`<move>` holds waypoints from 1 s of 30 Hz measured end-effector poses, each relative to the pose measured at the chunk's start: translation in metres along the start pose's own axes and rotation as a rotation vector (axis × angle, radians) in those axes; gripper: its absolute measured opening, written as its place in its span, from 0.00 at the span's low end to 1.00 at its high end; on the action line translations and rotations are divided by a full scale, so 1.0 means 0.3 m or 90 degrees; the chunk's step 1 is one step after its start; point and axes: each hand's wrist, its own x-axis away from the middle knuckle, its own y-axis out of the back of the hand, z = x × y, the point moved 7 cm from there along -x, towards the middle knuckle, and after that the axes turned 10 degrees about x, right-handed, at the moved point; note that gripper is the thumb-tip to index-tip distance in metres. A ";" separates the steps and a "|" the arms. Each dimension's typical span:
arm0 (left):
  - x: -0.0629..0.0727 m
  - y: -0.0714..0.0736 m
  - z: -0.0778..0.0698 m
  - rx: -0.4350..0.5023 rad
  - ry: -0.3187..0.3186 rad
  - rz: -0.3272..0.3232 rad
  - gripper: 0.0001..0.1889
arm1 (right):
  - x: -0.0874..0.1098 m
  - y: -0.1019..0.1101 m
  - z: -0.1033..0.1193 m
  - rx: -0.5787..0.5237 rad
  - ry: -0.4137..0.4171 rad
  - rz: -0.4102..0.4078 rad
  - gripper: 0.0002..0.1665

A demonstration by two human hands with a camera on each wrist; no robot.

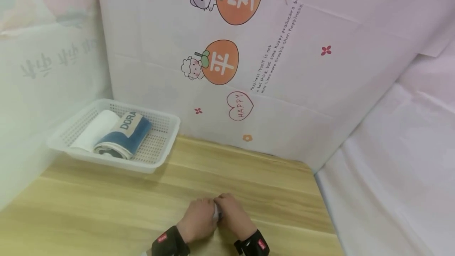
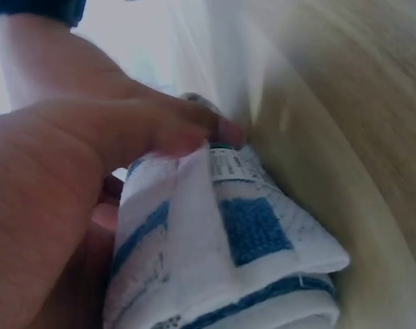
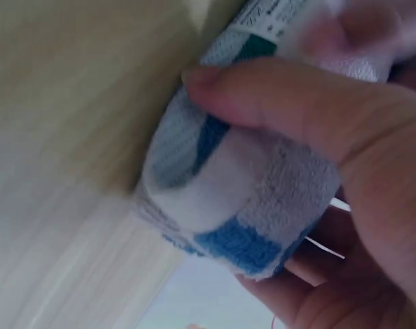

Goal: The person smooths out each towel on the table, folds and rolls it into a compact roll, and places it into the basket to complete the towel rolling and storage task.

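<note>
A rolled towel, white with blue patches, is held between both hands low over the tabletop; only a sliver of the towel (image 1: 216,212) shows in the head view. My left hand (image 1: 200,218) grips one end. My right hand (image 1: 234,214) grips the other, its thumb laid across the roll in the right wrist view. In the left wrist view the towel (image 2: 255,229) shows a printed label and a loose folded edge under the fingertips. The same towel (image 3: 255,178) has a green mark beside its label in the right wrist view.
A white mesh basket (image 1: 174,129) stands at the back left of the wooden table (image 1: 106,204). Inside it lie a white roll (image 1: 96,129) and a blue-and-cream rolled towel (image 1: 133,135) with letters. Printed white sheeting (image 1: 284,121) walls the table's back and sides.
</note>
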 end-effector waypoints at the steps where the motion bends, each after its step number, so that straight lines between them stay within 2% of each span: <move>1: 0.002 -0.001 0.003 -0.013 0.006 -0.002 0.25 | -0.010 -0.004 0.001 -0.001 0.002 0.006 0.27; 4: 0.006 0.000 0.016 -0.038 0.024 -0.009 0.30 | -0.036 -0.017 0.004 -0.009 0.009 0.012 0.23; 11: -0.001 0.012 0.051 -0.043 0.033 -0.050 0.29 | -0.089 -0.044 -0.011 -0.043 0.020 0.017 0.21; 14: -0.012 0.017 0.076 0.003 0.047 -0.033 0.32 | -0.109 -0.047 -0.021 -0.087 0.024 0.033 0.20; 19: -0.017 0.060 0.111 0.128 0.067 -0.013 0.29 | -0.151 -0.013 -0.012 -0.153 0.060 0.048 0.16; 22: -0.014 0.118 0.126 0.173 0.070 -0.022 0.25 | -0.186 0.030 0.001 -0.178 0.077 0.041 0.15; 25: -0.019 0.201 0.150 0.183 0.080 -0.041 0.24 | -0.239 0.086 0.017 -0.195 0.081 0.018 0.19; 27: -0.027 0.268 0.177 0.188 0.091 -0.055 0.22 | -0.283 0.128 0.030 -0.205 0.078 -0.007 0.26; 30: -0.036 0.371 0.237 0.231 0.139 -0.060 0.19 | -0.353 0.182 0.047 -0.225 0.073 -0.047 0.41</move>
